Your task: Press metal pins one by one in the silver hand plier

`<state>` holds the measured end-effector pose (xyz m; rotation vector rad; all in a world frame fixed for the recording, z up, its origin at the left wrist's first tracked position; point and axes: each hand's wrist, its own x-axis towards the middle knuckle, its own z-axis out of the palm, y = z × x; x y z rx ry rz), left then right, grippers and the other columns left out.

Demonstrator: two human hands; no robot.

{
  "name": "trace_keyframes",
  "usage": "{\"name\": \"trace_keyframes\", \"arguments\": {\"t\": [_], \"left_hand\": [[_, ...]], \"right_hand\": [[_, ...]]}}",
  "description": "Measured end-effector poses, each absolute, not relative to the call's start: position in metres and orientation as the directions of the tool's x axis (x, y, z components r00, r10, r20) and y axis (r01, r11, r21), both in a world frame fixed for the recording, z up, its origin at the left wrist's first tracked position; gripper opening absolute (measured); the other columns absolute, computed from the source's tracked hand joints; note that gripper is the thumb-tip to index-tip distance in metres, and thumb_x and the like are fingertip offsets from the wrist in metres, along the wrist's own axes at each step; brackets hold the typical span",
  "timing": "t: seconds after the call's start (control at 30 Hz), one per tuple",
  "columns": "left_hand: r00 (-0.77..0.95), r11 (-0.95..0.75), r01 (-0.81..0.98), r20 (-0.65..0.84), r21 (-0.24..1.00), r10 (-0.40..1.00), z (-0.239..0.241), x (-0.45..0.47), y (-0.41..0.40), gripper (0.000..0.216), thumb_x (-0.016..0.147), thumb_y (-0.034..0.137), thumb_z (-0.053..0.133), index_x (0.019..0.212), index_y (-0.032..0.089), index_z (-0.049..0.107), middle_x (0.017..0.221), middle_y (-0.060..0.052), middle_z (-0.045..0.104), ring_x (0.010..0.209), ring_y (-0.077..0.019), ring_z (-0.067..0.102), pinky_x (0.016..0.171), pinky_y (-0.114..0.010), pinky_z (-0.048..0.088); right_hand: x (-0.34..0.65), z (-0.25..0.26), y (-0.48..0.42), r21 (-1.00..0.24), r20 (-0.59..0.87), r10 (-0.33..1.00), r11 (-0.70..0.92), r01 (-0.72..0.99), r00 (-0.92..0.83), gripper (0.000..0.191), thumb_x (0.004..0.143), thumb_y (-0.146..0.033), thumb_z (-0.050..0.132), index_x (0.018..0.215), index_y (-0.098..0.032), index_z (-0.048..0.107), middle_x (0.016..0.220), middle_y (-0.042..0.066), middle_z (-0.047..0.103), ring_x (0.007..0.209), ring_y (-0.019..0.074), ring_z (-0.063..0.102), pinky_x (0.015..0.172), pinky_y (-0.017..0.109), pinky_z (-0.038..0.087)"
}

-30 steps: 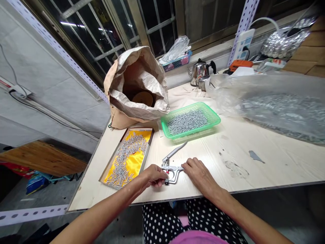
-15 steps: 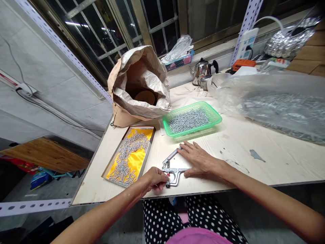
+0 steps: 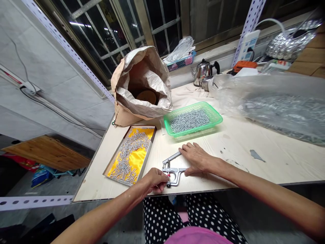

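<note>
Grey metal snap-fastener pliers [image 3: 179, 169] lie at the table's front edge, with a spring, a red ring and a black-tipped jaw on their left side. My right hand [image 3: 197, 159] grips them, fingers curled over the raised lever and thumb against the lower handle. Beside the jaw, my left hand [image 3: 156, 180] is closed in a pinch; whatever sits between its fingertips is too small to make out. A shallow box [image 3: 144, 166] lined with yellow cloth lies left of the pliers, with many small silver metal pieces [image 3: 124, 156] in it.
Behind the pliers stands a green plastic basket [image 3: 195, 133] of small metal pieces. An open paper sack [image 3: 142, 83] is at the back left. A large clear plastic bag [image 3: 279, 98] covers the right side. A steel kettle [image 3: 203, 72] stands near the window.
My right hand's fingers have curled more around the lever, which sits slightly lower. My left hand stays pinched by the jaw. The view has shifted slightly.
</note>
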<state>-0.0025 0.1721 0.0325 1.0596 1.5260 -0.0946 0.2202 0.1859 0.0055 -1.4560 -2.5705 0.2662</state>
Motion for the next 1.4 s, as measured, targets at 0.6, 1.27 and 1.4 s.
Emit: {"name": "trace_keyframes", "arguments": {"t": [0.6,1.27,1.4], "left_hand": [[0.583,-0.550,0.800,-0.094,0.240,0.807,0.027,0.024,0.158,0.055,0.075,0.037,0.069,0.124,0.018,0.050,0.125,-0.009,0.054,0.113,-0.0278,0.046,0.089,-0.037,0.043],[0.728,-0.707,0.685,-0.128,0.175,0.674,0.014,0.053,0.199,0.021,0.083,0.037,0.064,0.086,0.017,0.058,0.092,-0.004,0.059,0.090,-0.0215,0.050,0.075,-0.032,0.043],[0.701,-0.681,0.713,-0.128,0.170,0.702,0.016,0.053,0.199,0.020,0.083,0.037,0.064,0.087,0.017,0.060,0.093,-0.005,0.060,0.093,-0.0230,0.052,0.077,-0.034,0.045]], "right_hand": [[0.214,0.015,0.172,-0.245,-0.032,0.863,0.482,0.841,-0.504,0.047,0.065,-0.040,0.080,0.097,-0.011,0.062,0.101,0.012,0.057,0.095,0.0273,0.050,0.076,0.036,0.043],[0.219,0.012,0.163,-0.125,-0.119,0.880,0.446,0.886,-0.460,0.006,0.086,-0.017,0.058,0.090,-0.016,0.062,0.090,0.007,0.062,0.087,0.0214,0.057,0.073,0.031,0.040],[0.224,0.012,0.164,-0.111,-0.084,0.889,0.441,0.891,-0.450,0.008,0.086,-0.022,0.060,0.091,-0.016,0.061,0.091,0.007,0.061,0.087,0.0220,0.056,0.073,0.031,0.040]]}}
